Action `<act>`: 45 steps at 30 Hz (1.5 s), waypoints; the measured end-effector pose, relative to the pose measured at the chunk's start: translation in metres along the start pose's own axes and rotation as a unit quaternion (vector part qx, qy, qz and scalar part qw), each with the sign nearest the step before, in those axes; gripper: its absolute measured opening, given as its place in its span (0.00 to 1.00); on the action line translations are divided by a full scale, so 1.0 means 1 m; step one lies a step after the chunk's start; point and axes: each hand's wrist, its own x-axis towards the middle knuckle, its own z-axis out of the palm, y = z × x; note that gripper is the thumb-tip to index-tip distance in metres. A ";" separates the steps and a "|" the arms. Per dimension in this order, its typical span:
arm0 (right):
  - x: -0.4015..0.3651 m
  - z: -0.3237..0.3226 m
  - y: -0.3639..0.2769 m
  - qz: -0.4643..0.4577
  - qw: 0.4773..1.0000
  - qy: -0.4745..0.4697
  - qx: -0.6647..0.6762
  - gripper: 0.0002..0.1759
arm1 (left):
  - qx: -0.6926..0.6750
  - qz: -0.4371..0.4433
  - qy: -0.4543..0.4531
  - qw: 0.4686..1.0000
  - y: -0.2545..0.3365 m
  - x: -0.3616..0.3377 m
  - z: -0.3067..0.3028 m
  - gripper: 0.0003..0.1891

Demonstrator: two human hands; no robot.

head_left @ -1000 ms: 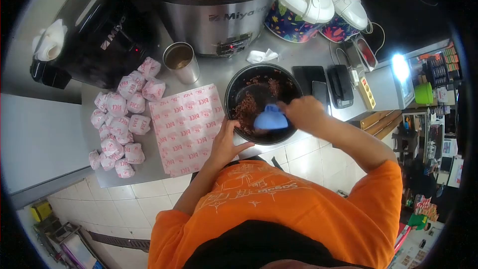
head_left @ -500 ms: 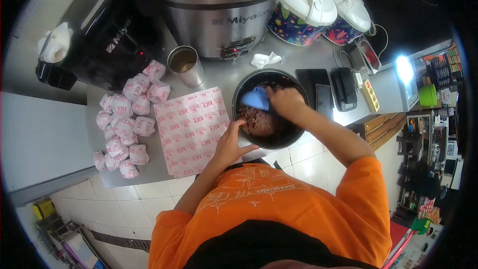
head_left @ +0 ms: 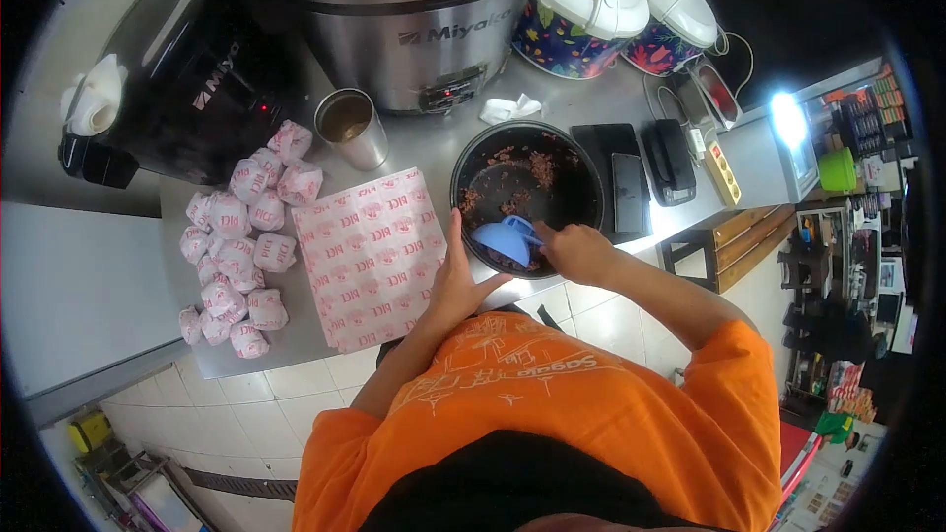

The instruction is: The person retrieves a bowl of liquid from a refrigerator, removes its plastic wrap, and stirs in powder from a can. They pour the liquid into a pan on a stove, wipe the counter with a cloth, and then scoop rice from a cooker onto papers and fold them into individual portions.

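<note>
A round black inner pot (head_left: 597,199) stands on the steel counter, with brown-red cooked rice (head_left: 542,169) clinging to its wall and base. My right hand (head_left: 579,253) is closed round the handle of a blue scoop (head_left: 505,240), whose bowl is down inside the pot at the side nearest me. Some rice lies under and beside the scoop. My left hand (head_left: 461,276) rests against the pot's outer left side, fingers stretched and thumb spread along the near edge. Printed wrapping paper (head_left: 370,261) lies flat just left of that hand.
Several wrapped bundles (head_left: 236,261) are piled at the left. Behind stand a metal cup (head_left: 352,130), a large steel cooker (head_left: 414,49), a black cooker (head_left: 212,69) and two patterned cookers (head_left: 581,20). Right of the pot are a phone (head_left: 628,194) and a power strip (head_left: 723,175).
My right hand has drawn the scoop toward me, from the pot's upper middle to its near side. The mound of rice there has shrunk from view, and more of the pot's base shows.
</note>
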 end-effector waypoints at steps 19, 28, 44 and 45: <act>-0.008 -0.033 0.006 0.146 0.798 -0.053 0.583 0.19 | 0.168 0.031 0.051 0.984 -0.033 -0.056 -0.067 0.41; 0.074 0.075 -0.115 0.086 0.714 -0.173 0.673 0.19 | 0.484 0.112 -0.039 0.867 -0.120 -0.152 -0.153 0.34; 0.098 0.116 -0.244 0.109 0.978 0.114 0.135 0.31 | 0.390 0.213 -0.173 0.879 -0.154 -0.151 -0.178 0.26; 0.101 0.115 -0.242 0.107 0.979 0.113 0.134 0.31 | 0.370 0.217 -0.153 0.890 -0.156 -0.152 -0.177 0.27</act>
